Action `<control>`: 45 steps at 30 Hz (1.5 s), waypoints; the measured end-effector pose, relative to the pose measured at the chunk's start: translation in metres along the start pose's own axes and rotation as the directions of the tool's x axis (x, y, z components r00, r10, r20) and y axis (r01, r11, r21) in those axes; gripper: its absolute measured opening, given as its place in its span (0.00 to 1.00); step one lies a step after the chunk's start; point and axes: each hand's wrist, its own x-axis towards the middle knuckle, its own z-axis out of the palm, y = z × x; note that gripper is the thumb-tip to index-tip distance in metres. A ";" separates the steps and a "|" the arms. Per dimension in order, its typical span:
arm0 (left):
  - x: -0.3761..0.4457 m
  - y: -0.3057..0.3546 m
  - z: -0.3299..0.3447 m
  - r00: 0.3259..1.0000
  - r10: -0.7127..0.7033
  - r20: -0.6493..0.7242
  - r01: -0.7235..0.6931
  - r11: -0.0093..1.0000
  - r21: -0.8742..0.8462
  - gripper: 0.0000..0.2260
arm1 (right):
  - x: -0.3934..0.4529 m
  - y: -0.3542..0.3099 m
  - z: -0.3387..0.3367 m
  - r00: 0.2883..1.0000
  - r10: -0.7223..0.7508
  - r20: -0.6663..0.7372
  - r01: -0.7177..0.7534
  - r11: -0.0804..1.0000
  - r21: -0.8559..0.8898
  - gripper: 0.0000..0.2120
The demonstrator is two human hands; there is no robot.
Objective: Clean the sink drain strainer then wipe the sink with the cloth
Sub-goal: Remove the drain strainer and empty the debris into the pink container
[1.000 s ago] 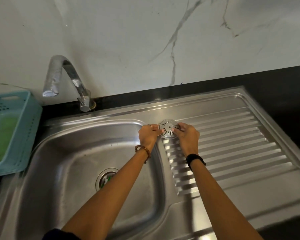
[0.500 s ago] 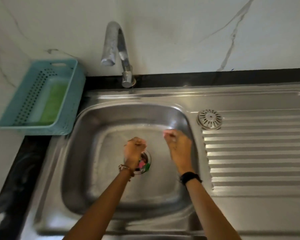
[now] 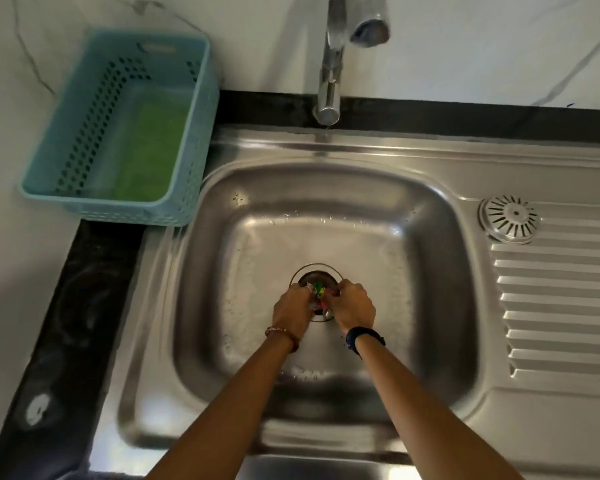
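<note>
The round slotted metal strainer [image 3: 510,218] lies on the drainboard's top left corner, apart from both hands. In the steel sink basin [image 3: 430,271], the open drain [image 3: 314,273] holds coloured scraps [image 3: 320,290] in green, red and silver. My left hand [image 3: 291,308] and my right hand [image 3: 353,306] meet over the drain's near side, with their fingertips pinched on the scraps. A green cloth [image 3: 149,147] lies flat inside the light blue basket [image 3: 194,140] at the back left.
The tap [image 3: 331,64] rises behind the basin with its spout over the back edge. The ribbed drainboard [image 3: 561,306] runs to the right. A black counter strip [image 3: 66,323] borders the sink on the left, below a white marbled wall.
Both hands left the strainer on the drainboard and came down into the basin. They have closed together on the scraps in the drain. The view has swung left and down.
</note>
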 end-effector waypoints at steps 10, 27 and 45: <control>-0.016 -0.019 -0.015 0.999 0.034 -0.004 -0.034 0.999 0.001 0.11 | -0.010 -0.005 0.013 0.997 0.068 -0.023 -0.066 0.997 0.049 0.11; -0.140 0.004 -0.064 0.885 -0.177 -0.430 -0.015 0.913 -0.407 0.08 | -0.118 -0.006 -0.053 0.983 0.075 0.167 -0.181 0.259 0.949 0.07; -0.459 -0.082 0.079 0.311 -0.856 -0.413 -0.139 0.388 -0.911 0.02 | -0.388 0.021 0.054 0.605 -0.594 0.530 -0.041 0.642 0.766 0.06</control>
